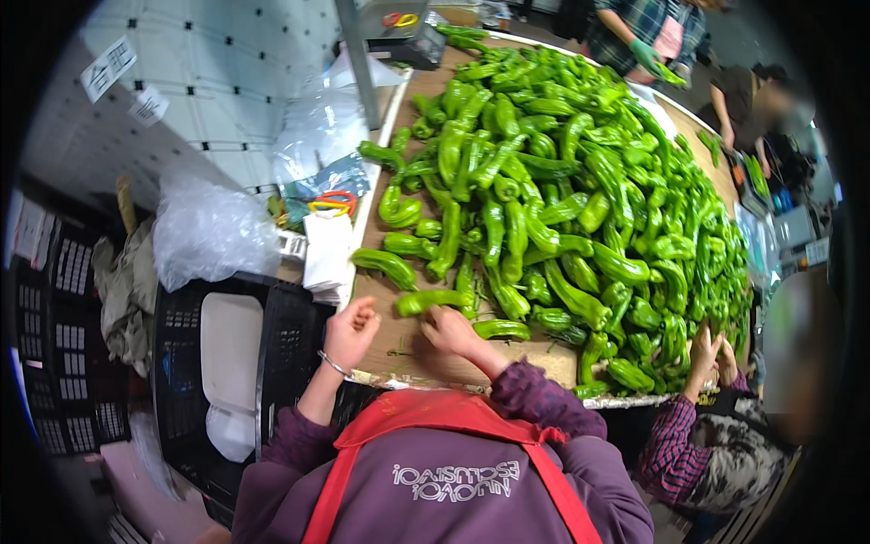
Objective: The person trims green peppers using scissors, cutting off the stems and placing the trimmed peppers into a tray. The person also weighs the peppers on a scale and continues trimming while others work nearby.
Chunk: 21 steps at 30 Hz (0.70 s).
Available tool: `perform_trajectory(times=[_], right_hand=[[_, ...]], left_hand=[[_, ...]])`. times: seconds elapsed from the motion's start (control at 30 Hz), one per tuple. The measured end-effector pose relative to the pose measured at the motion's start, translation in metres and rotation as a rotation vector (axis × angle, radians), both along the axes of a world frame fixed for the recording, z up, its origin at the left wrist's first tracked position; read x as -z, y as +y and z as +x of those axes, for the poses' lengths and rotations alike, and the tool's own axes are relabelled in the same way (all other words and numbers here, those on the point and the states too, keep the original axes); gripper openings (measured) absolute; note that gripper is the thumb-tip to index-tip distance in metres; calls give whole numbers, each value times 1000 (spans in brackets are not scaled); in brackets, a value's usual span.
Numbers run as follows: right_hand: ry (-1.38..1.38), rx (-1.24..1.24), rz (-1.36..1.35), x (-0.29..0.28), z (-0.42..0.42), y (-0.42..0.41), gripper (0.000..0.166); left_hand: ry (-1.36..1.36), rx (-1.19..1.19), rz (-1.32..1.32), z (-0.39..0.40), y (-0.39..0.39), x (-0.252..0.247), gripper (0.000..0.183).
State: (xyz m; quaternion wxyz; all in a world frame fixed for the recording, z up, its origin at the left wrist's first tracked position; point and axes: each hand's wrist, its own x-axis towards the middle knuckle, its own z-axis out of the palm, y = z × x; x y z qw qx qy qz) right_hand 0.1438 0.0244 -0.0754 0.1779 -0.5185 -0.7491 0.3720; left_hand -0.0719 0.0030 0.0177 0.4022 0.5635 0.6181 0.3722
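My right hand (451,330) reaches over the table's near edge, its fingers bent against a long green pepper (435,300) and seemingly gripping it from the near side. Part of the fingertips is hidden. To the left, my left hand (351,334) hovers near the table corner with fingers curled in and nothing visible in them; a metal bangle circles that wrist. A large pile of glossy green peppers (544,204) covers most of the tabletop (448,367). Just beyond my left hand, one curved pepper (386,268) lies at the left edge.
White folded paper or bags (327,251) and red-and-yellow-handled scissors (334,202) sit left of the table. Black plastic crates (285,353) stand below. A scale (401,34) is at the far corner. Co-workers' hands (707,353) work at the right; another gloved hand (646,56) works opposite.
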Motion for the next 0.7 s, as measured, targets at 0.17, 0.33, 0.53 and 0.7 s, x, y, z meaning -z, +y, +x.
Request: perform_trajectory(times=[0.17, 0.33, 0.53, 0.7], right_hand=[[58, 151, 72, 4, -2, 66, 31], [252, 164, -85, -45, 35, 63, 35], [513, 424, -639, -74, 132, -38, 30], [698, 721, -911, -68, 149, -121, 24]], left_hand=[[-46, 220, -144, 41, -1, 7, 35], [21, 243, -201, 44, 15, 38, 45], [-13, 257, -322, 51, 32, 57, 54], [-236, 217, -409, 80, 49, 82, 59]])
